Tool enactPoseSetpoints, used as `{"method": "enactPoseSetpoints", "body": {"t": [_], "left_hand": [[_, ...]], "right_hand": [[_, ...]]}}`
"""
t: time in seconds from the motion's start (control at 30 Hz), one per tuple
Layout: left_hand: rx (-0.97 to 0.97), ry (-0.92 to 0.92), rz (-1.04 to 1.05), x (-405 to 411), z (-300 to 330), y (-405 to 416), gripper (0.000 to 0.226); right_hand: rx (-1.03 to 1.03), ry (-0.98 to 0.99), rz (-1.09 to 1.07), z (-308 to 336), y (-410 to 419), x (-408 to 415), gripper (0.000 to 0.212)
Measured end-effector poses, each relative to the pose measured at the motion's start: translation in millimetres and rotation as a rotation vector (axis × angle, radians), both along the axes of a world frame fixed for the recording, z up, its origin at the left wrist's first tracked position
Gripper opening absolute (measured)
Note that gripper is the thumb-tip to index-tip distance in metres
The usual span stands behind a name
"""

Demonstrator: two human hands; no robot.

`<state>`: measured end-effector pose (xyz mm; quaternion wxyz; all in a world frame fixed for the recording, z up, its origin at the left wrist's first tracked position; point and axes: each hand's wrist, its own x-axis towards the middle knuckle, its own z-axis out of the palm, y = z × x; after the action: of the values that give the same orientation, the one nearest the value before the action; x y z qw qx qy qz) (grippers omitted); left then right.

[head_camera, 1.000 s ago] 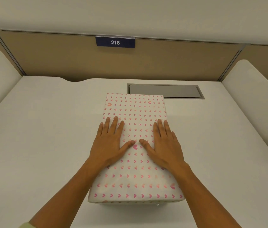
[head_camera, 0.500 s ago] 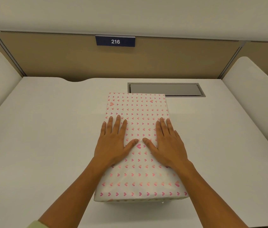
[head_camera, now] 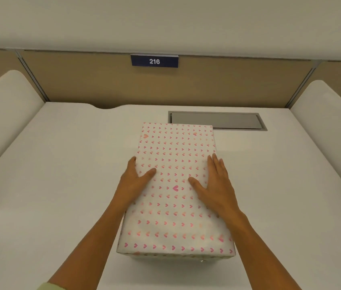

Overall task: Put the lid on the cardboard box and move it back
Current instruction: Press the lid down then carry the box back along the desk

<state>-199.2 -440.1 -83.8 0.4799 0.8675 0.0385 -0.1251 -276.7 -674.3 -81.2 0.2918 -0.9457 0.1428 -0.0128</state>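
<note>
The cardboard box [head_camera: 176,147] stands in the middle of the white desk [head_camera: 60,185], its long side pointing away from me. Its lid, white with small pink hearts, sits closed on top. My left hand [head_camera: 133,181] holds the box's left edge, thumb on the lid and fingers curled down over the side. Across from it, my right hand [head_camera: 215,185] straddles the right edge, thumb on the lid and fingers stretched along the rim. The box's lower walls are mostly hidden under the lid.
A grey metal cable hatch [head_camera: 228,120] is set into the desk just behind the box's far right corner. A tan partition with a blue "216" sign [head_camera: 154,61] closes the back. White rounded dividers stand at left [head_camera: 4,105] and right [head_camera: 328,114].
Both hands have slid apart from the middle of the lid to its left and right edges. The left fingers now wrap over the side. The box sits slightly farther from me.
</note>
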Motion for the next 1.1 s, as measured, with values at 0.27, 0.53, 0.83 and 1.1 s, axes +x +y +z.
{"method": "enactPoseSetpoints", "body": {"t": [0.27,0.53,0.83,1.1], "left_hand": [[-0.687,0.516,0.048,-9,-13,33,0.077],[-0.903,0.653,0.130,-19,-30,35,0.087],[-0.850,0.562,0.190,-13,-10,36,0.089],[-0.810,0.506,0.166,27,23,82,0.089]], "right_hand": [[0.827,0.023,-0.155,-5,-24,-18,0.094],[1.440,0.249,-0.147,-23,-31,-31,0.071],[1.494,0.258,-0.121,-18,-22,-17,0.075],[1.490,0.206,-0.053,-3,20,22,0.071]]}}
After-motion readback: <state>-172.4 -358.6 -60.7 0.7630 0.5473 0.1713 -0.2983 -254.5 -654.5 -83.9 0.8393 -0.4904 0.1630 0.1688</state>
